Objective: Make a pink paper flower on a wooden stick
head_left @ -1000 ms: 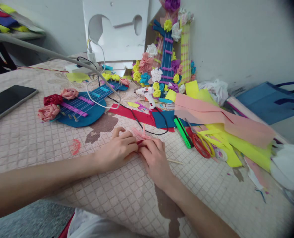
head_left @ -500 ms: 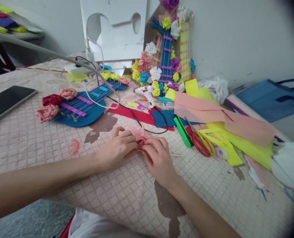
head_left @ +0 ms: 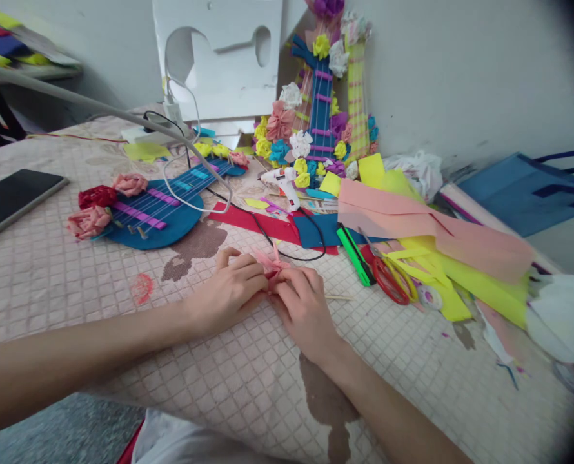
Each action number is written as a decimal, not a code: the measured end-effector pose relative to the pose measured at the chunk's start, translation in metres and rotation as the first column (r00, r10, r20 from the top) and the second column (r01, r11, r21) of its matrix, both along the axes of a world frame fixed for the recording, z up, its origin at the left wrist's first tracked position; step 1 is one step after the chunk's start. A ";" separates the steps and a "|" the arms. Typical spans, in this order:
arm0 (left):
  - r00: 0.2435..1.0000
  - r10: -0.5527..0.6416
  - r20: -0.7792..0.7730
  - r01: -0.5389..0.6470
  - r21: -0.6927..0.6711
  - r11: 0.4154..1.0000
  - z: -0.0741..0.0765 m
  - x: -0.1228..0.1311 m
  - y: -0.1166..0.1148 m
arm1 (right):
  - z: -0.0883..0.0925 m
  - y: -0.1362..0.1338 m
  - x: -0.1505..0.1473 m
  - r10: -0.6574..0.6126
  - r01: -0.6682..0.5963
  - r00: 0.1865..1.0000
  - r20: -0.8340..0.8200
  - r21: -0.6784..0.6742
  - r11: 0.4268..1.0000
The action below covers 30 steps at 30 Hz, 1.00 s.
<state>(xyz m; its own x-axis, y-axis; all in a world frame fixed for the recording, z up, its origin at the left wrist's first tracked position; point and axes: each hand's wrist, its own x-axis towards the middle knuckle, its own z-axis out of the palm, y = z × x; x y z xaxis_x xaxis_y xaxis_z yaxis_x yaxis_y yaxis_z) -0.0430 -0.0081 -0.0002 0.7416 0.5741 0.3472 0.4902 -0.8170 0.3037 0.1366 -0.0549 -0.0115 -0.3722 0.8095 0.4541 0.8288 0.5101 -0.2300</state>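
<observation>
Between my two hands is a small piece of pink and dark red crepe material [head_left: 272, 261], its pink ends sticking up above the fingers. My left hand [head_left: 236, 287] pinches it from the left, fingers curled. From the right, my right hand [head_left: 302, 303] grips the same piece with fingers bent around it. The fingertips of both hands nearly meet and hide its lower part. A thin wooden stick [head_left: 340, 297] lies on the table just right of my right hand.
Left are a blue guitar-shaped craft [head_left: 166, 222] and a phone [head_left: 19, 200]. Beyond the hands are a glue gun [head_left: 284, 183], its black cable and red strips [head_left: 258, 224]. Right are a green cutter [head_left: 357, 254], scissors [head_left: 391, 280] and pink sheets [head_left: 427, 225]. Decorated guitars [head_left: 322, 109] stand behind.
The whole view has shifted slightly, with things appearing a little further left. Both hands keep hold of the pink and red piece in nearly the same pose.
</observation>
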 end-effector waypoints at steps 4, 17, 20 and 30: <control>0.999 -0.011 0.048 0.010 0.014 1.000 0.002 0.000 -0.001 | 0.001 -0.001 0.000 -0.001 0.001 1.000 -0.025 0.007 1.000; 0.996 -0.062 0.066 0.056 0.096 0.994 -0.004 0.002 0.002 | 0.000 -0.003 0.001 -0.032 0.026 0.995 -0.090 -0.064 0.998; 0.995 -0.070 0.073 0.062 0.105 0.993 -0.005 0.002 0.002 | 0.002 -0.003 0.001 -0.038 0.033 0.995 -0.093 -0.055 0.998; 0.994 -0.080 0.080 0.058 0.248 0.967 -0.008 0.001 0.001 | 0.005 -0.005 0.003 -0.051 0.047 0.994 -0.097 -0.046 0.998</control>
